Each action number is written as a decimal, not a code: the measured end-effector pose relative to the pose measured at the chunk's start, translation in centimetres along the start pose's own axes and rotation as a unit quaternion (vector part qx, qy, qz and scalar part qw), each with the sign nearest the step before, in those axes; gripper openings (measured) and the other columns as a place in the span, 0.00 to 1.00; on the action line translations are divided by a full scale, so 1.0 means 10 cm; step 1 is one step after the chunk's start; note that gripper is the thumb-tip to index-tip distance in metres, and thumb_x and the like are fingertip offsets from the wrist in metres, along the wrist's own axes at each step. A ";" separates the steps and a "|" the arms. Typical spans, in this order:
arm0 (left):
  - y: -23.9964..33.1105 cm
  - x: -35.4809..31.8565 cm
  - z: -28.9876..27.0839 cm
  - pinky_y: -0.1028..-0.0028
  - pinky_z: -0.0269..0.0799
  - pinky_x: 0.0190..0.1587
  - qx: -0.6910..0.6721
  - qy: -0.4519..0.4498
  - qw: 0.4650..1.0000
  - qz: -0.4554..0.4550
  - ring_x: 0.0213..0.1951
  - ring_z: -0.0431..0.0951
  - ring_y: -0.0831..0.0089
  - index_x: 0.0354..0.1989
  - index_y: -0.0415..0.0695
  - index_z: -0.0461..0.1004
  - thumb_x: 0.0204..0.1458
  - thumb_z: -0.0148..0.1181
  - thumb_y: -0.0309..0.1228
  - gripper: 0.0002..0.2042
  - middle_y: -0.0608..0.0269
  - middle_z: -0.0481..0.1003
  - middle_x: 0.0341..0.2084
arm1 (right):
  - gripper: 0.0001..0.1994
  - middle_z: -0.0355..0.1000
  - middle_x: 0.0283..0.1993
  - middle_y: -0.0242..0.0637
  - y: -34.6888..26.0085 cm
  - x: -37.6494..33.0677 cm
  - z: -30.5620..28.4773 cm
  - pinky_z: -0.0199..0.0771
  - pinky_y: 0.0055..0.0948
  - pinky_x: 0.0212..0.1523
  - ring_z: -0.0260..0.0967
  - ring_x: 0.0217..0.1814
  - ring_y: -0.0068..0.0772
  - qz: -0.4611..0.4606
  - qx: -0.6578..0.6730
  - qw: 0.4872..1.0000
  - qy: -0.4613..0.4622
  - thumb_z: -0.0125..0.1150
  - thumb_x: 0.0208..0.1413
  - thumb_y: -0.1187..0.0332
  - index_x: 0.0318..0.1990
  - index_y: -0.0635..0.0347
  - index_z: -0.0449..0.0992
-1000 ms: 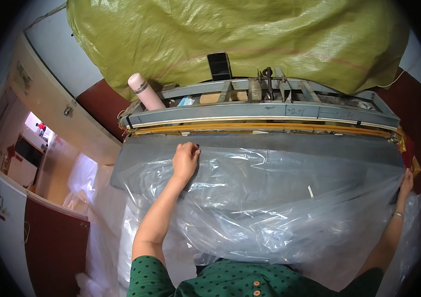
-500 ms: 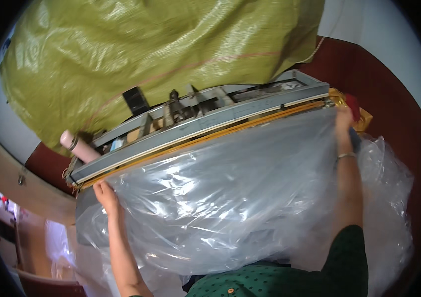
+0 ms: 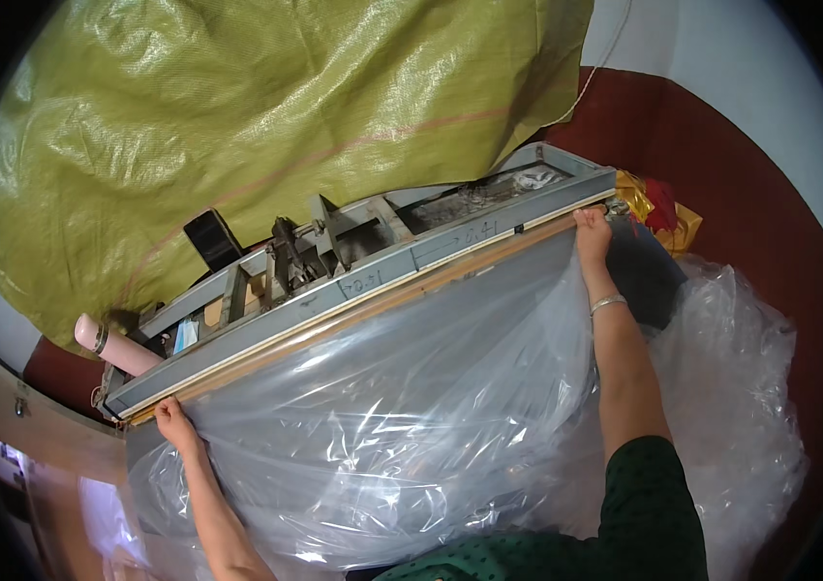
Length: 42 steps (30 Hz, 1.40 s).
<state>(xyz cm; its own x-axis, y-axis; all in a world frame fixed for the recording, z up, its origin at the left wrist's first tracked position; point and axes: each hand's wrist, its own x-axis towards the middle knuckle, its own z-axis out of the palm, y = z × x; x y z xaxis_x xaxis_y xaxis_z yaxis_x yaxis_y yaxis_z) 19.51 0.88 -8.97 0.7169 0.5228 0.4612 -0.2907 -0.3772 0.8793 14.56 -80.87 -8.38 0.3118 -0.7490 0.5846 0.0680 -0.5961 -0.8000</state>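
Observation:
A wide sheet of clear plastic film (image 3: 373,416) is stretched over the grey tabletop between my two hands. My left hand (image 3: 174,424) is closed on the film's edge near the left end of a long grey metal frame (image 3: 460,232). At the frame's right end, my right hand (image 3: 593,235) pinches the other corner of the film. The film's far edge lies over the tan strip (image 3: 373,315) that runs along the frame's near side. Folds fan out from my right hand toward the middle of the sheet.
A pink bottle (image 3: 121,349) leans in the frame's left end, and a black phone (image 3: 212,240) stands behind it. Yellow woven sheeting (image 3: 286,107) hangs at the back. Loose film (image 3: 731,387) bunches at the right, below a gold and red wrapper (image 3: 658,208).
My right hand has moved left and in to the strip, bringing the film's edge over it. My left hand stays at the frame's left end. The whole view has shifted somewhat.

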 end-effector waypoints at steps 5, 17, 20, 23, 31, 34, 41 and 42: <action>-0.04 0.08 -0.17 0.83 0.56 0.24 0.008 0.020 1.000 -0.003 0.21 0.58 0.84 0.28 0.45 0.62 0.54 0.52 0.30 0.07 0.74 0.61 0.18 | 0.08 0.71 0.26 0.42 -0.22 -0.02 0.06 0.69 0.31 0.33 0.70 0.27 0.35 0.067 -0.069 0.995 0.029 0.56 0.50 0.68 0.29 0.63 0.68; 0.29 -0.17 0.15 0.81 0.62 0.25 -0.041 -0.015 0.998 -0.049 0.24 0.64 0.82 0.35 0.44 0.61 0.52 0.48 0.25 0.04 0.68 0.65 0.23 | 0.05 0.68 0.32 0.43 0.26 0.36 -0.28 0.69 0.32 0.39 0.68 0.35 0.39 0.126 -0.059 0.982 0.131 0.49 0.52 0.76 0.36 0.64 0.66; 0.67 -0.28 -0.43 0.85 0.58 0.26 -0.079 -0.114 0.990 -0.013 0.24 0.59 0.86 0.33 0.45 0.62 0.52 0.48 0.22 0.04 0.74 0.60 0.23 | 0.04 0.68 0.33 0.42 -0.87 -0.13 0.23 0.67 0.31 0.42 0.67 0.37 0.39 -0.062 -0.039 0.988 0.136 0.50 0.52 0.75 0.36 0.63 0.68; 1.38 -0.63 -0.63 0.85 0.60 0.30 -0.100 -0.101 0.989 0.045 0.26 0.60 0.86 0.32 0.45 0.61 0.51 0.48 0.19 0.06 0.73 0.59 0.23 | 0.04 0.68 0.36 0.40 -2.23 -0.87 0.30 0.65 0.31 0.42 0.66 0.39 0.38 -0.184 0.076 0.977 -0.081 0.52 0.52 0.74 0.35 0.63 0.69; 1.50 -0.76 -1.50 0.77 0.62 0.43 0.085 -0.026 0.988 0.125 0.37 0.67 0.74 0.37 0.41 0.64 0.50 0.54 0.24 0.08 0.61 0.69 0.32 | 0.08 0.68 0.23 0.35 -3.04 -2.27 0.31 0.64 0.27 0.32 0.65 0.28 0.29 -0.230 0.101 0.783 -0.569 0.62 0.46 0.66 0.25 0.60 0.73; 1.18 -0.76 -2.03 0.67 0.59 0.53 0.282 0.028 0.952 0.115 0.48 0.68 0.56 0.48 0.35 0.64 0.51 0.53 0.31 0.17 0.46 0.69 0.44 | 0.08 0.65 0.17 0.29 -2.71 -2.26 0.12 0.58 0.21 0.21 0.58 0.21 0.17 -0.090 0.105 0.793 -0.593 0.61 0.47 0.68 0.24 0.62 0.72; 0.29 -1.88 -2.40 0.63 0.41 0.64 0.300 -0.067 0.951 0.046 0.63 0.47 0.51 0.60 0.32 0.49 0.51 0.53 0.31 0.30 0.42 0.49 0.60 | 0.09 0.57 0.14 0.24 -1.41 -1.32 -1.08 0.49 0.20 0.19 0.50 0.19 0.13 -0.079 -0.049 0.881 -0.463 0.62 0.43 0.73 0.19 0.65 0.68; 0.24 -2.15 -2.43 0.63 0.45 0.62 0.331 -0.033 0.943 0.032 0.62 0.51 0.52 0.59 0.33 0.51 0.50 0.53 0.30 0.29 0.42 0.52 0.59 | 0.09 0.56 0.14 0.23 -1.33 -1.26 -1.19 0.48 0.20 0.19 0.49 0.19 0.13 -0.069 -0.052 0.887 -0.453 0.62 0.43 0.73 0.19 0.65 0.67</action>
<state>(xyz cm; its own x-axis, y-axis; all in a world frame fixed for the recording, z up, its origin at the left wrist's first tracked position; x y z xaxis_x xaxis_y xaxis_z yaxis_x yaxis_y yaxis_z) -12.04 7.31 -13.86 0.7562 0.4424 0.4821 0.1091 -0.8117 0.5738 -1.54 -66.92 -3.54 0.9444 -0.1542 0.2903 0.0923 -0.7231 -0.6845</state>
